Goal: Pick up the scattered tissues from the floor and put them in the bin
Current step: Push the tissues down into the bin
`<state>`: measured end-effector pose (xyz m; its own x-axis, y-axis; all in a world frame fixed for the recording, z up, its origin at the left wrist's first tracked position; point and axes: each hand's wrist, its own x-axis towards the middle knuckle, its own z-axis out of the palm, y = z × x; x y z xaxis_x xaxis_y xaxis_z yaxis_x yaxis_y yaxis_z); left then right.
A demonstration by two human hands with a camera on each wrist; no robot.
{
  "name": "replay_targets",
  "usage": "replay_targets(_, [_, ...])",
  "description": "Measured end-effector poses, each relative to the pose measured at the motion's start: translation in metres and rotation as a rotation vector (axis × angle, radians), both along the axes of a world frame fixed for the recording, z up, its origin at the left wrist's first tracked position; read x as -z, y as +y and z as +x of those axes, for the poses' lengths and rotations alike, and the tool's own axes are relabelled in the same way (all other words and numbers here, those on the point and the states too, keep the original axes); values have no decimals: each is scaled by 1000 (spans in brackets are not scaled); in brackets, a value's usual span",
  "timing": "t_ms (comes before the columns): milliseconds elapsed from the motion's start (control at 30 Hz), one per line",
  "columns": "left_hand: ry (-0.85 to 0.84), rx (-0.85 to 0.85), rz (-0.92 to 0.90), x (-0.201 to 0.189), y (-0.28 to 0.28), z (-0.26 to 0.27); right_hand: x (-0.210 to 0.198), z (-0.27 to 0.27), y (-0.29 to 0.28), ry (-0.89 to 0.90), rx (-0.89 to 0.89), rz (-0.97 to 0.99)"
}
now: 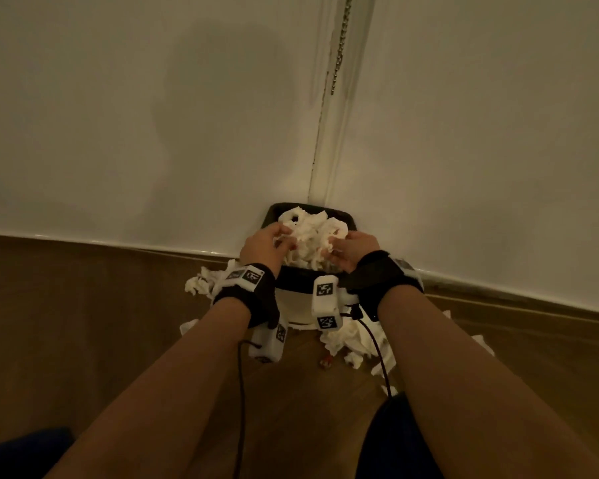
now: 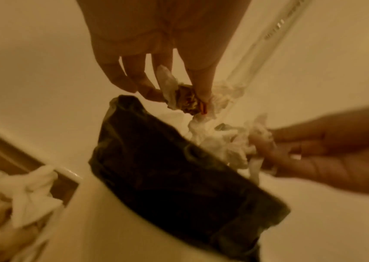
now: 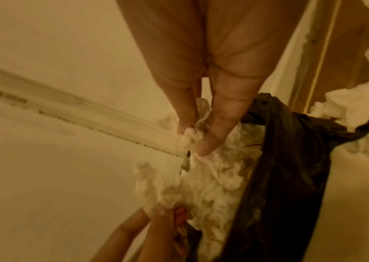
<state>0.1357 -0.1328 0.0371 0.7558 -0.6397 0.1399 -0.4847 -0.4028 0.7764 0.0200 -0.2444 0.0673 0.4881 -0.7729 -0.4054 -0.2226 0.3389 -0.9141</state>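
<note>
Where the brown wood floor (image 1: 83, 305) meets two white walls (image 1: 118, 115), a white bin (image 1: 296, 300) with a black liner (image 2: 179, 168) stands in the corner. Crumpled white tissues (image 1: 308, 236) are heaped above its rim; more tissues on the floor (image 1: 353, 344) lie just beside its base. Left hand (image 1: 261, 245) pinches a tissue wad with a brownish scrap at the heap's left edge. Right hand (image 1: 355, 248) has fingers curled into the tissues on the right.

L hand (image 1: 264, 244) pinching, R hand (image 1: 352, 247) pinching, arms fwd
</note>
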Motion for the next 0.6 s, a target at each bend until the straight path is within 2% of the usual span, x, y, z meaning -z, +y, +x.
replay_targets(133, [-238,140,163,10,-6,1,1,6,0,558,-265,-594])
replay_targets(200, [-283,168,216,12,-11,0,2,12,3,717,-376,-767])
replay_targets(267, [-259,165,225,12,-15,-3,6,17,4,803,-449,-826])
replay_targets(333, [-170,145,205,11,-19,-6,11,20,4,861,-446,-853])
replay_targets(433, [-170,183,290,8,-23,-10,11,25,6,918,-463,-862])
replay_targets(533, [-92,194,338,6,-26,-10,10,33,11,924,-561,-836])
replay_targets(600, [-151,246,405,7,-29,-11,8,37,15,906,-582,-830])
